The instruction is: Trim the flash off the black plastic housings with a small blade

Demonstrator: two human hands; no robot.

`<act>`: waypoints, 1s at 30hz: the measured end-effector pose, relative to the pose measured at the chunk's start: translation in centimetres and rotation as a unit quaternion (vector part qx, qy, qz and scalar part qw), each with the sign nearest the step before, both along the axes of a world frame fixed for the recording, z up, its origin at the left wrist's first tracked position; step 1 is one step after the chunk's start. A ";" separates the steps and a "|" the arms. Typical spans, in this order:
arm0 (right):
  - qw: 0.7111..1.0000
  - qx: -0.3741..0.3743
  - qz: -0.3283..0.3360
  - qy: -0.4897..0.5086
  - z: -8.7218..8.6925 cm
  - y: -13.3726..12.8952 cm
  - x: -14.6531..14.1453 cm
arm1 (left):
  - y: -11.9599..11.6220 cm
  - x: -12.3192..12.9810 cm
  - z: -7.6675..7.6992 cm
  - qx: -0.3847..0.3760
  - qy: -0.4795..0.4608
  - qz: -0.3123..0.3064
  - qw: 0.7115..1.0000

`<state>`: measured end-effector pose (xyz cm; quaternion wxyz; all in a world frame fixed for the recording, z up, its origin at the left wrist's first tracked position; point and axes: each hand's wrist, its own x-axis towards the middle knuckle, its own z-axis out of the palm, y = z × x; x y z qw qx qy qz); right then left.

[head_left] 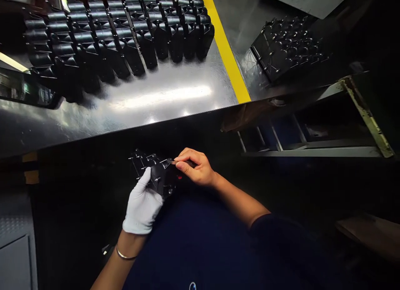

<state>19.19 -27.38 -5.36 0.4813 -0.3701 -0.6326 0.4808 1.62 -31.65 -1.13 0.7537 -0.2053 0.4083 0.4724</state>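
Note:
A black moulded part with several thin pins sticking out is held in front of the dark blue shirt, below the table's front edge. My left hand, in a white glove, grips it from the left and below, the thumb on its near face. My bare right hand pinches a slim tool between thumb and fingers. The tool's tip touches or nearly touches the upper right edge of the part. The rest of the tool is mostly hidden in the hand.
Rows of similar black parts stand on the shiny metal table. Right of a yellow stripe lies another cluster of black parts. A metal frame extends below the table at right; a grey cabinet stands at lower left.

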 end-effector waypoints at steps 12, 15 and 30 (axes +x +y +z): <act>0.995 -0.039 0.049 -0.081 0.2 0.9 0.6 | -2.3 -1.8 -0.7 0.099 0.139 -0.112 0.979; 0.979 0.029 0.172 -0.108 1.6 1.2 1.4 | -2.6 -2.6 -0.6 0.132 0.207 -0.108 0.963; 0.928 0.279 0.144 -0.200 2.8 3.0 1.2 | -1.1 -0.8 0.5 -0.021 0.113 -0.031 0.993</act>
